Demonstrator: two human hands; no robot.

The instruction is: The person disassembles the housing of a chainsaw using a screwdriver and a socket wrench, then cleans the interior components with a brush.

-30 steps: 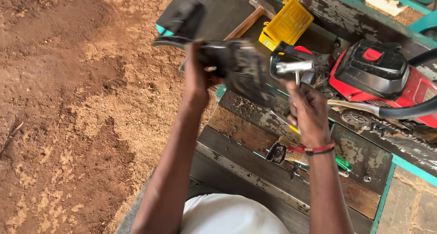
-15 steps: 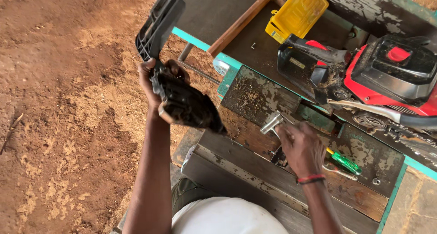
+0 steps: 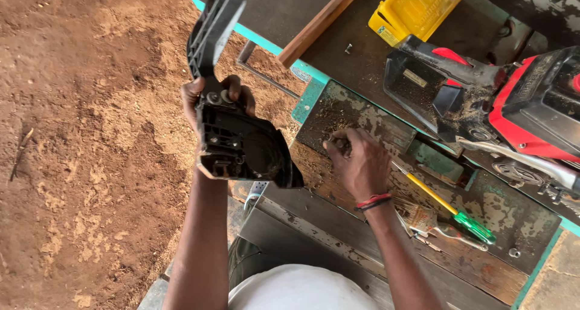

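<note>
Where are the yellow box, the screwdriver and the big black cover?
Yellow box (image 3: pixel 423 5), head view, on its ribbed lid.
Screwdriver (image 3: pixel 476 226), head view, on its green handle.
Black cover (image 3: pixel 241 144), head view, on its wide lower body below the left hand (image 3: pixel 217 95).

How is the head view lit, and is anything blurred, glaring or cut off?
Head view: even daylight, soft shadows, no harsh glare; the black cover in the left hand is sharp; the right hand on the bench is sharp too; the red saw is cut off at the right edge.
</note>
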